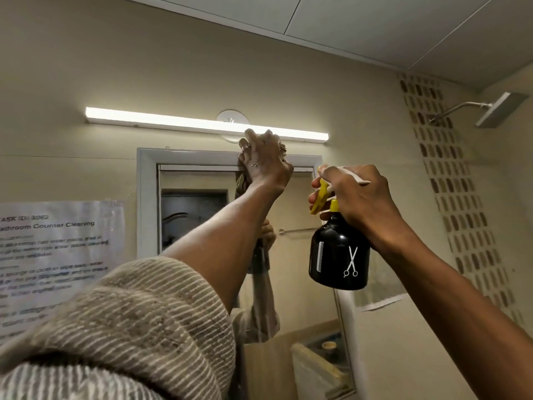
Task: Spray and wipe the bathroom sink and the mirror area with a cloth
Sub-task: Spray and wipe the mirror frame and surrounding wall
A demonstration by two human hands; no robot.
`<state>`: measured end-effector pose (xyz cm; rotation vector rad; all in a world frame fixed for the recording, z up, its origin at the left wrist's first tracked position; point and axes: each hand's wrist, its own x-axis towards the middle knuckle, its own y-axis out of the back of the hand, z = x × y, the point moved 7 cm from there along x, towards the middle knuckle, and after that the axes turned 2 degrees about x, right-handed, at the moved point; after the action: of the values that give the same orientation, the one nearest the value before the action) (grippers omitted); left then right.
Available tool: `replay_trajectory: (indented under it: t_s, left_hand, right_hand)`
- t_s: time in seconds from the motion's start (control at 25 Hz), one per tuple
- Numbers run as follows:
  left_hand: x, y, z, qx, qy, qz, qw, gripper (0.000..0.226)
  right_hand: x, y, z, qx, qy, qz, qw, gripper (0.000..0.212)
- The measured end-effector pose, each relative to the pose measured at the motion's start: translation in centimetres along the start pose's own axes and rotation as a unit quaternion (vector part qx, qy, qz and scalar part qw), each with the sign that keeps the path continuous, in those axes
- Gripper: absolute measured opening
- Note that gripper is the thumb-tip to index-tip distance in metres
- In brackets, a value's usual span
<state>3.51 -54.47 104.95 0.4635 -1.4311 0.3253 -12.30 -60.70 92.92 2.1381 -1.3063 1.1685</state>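
- Left hand (264, 161) presses a bunched tan cloth (241, 180) against the mirror's (294, 203) top frame edge, just under the light bar (173, 121); fingers curled round the cloth.
- Cloth looks soft and limp; best gripped wadded in the palm.
- Right hand (356, 197) grips the black spray bottle (339, 255) by its neck, fingers wrapped at the yellow trigger (321, 194).
- Bottle opaque, so fill level can't be told; probably rigid and smooth.

Cloth (241, 180) mostly hidden behind left hand (264, 160); wall notice (54, 255) blurred, cut by left edge.
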Motion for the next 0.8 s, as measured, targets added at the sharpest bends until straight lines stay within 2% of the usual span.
replay_trajectory:
  t_s: [0.32,0.44,0.56,0.64,0.76,0.8]
  left_hand:
    - [-0.2,-6.0,7.6,-0.054,-0.007,-0.057,0.997,0.029]
    - [-0.4,-7.3,9.2,-0.080,-0.016,-0.125,0.989,0.031]
    - [-2.6,-7.6,10.0,-0.193,-0.003,-0.200,0.961,0.032]
    - [-4.8,-6.0,9.1,-0.281,0.031,-0.160,0.946,0.026]
    - [-6.5,0.1,3.2,-0.298,0.065,0.027,0.952,0.027]
    - [-6.8,2.9,0.0,-0.294,0.107,0.099,0.945,0.032]
  right_hand:
    - [1.6,6.7,3.6,-0.017,0.003,0.015,1.000,0.038]
    - [1.9,8.4,4.4,-0.013,0.002,0.004,1.000,0.041]
    - [2.2,9.1,3.6,0.010,0.015,0.011,1.000,0.039]
    - [2.0,8.5,1.7,0.046,0.041,0.012,0.998,0.035]
    - [0.8,5.2,-2.0,0.053,0.088,-0.037,0.994,0.037]
    - [0.1,3.5,-3.0,0.041,0.103,-0.066,0.992,0.037]
